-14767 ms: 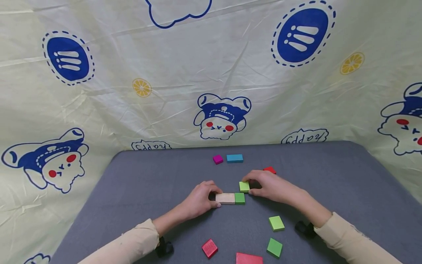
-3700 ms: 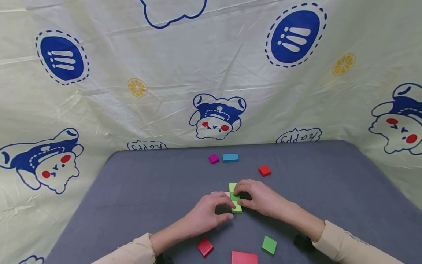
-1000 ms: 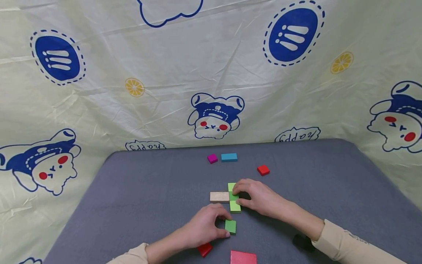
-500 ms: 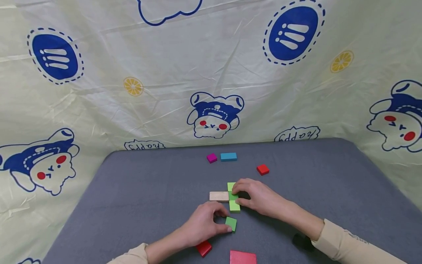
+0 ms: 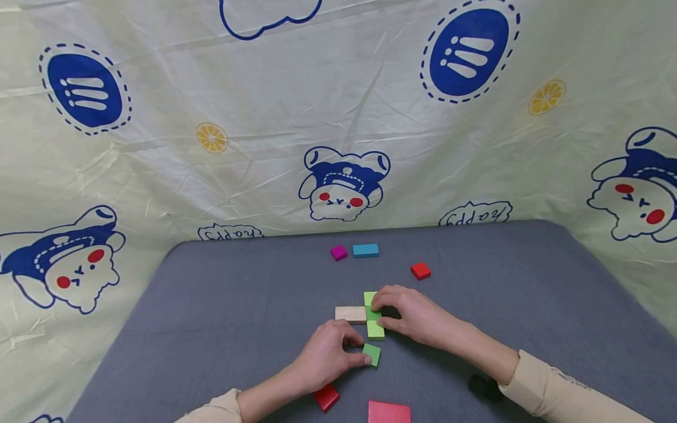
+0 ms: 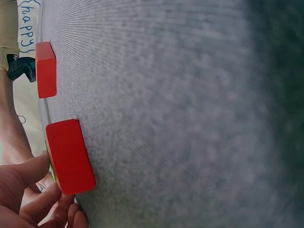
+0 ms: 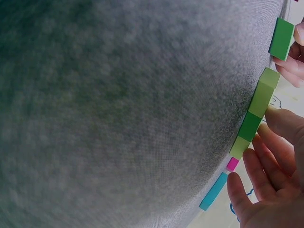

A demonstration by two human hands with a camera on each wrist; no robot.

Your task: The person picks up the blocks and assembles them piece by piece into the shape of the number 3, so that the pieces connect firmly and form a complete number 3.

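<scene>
My left hand (image 5: 325, 358) pinches a green block (image 5: 372, 355) between thumb and fingers, a little in front of a row of blocks. That row runs light green (image 5: 369, 298), green (image 5: 372, 313) and light green (image 5: 375, 331), side by side. A pale wooden block (image 5: 350, 315) meets the middle green one on its left. My right hand (image 5: 418, 311) holds the row from the right, index finger and thumb spanning the middle green block. In the right wrist view, its thumb lies against the light green block (image 7: 263, 97).
A red block (image 5: 327, 398) lies under the left wrist, with a larger red block (image 5: 389, 412) at the front. Toward the back are a magenta block (image 5: 339, 252), a blue block (image 5: 366, 251) and another red block (image 5: 421, 271). A printed cloth (image 5: 264, 117) hangs behind.
My left hand picked up the green block from the front right and moved it toward the row, slightly away from me just now. Earlier, the second light green block joined the row. Right hand stays put lately.
</scene>
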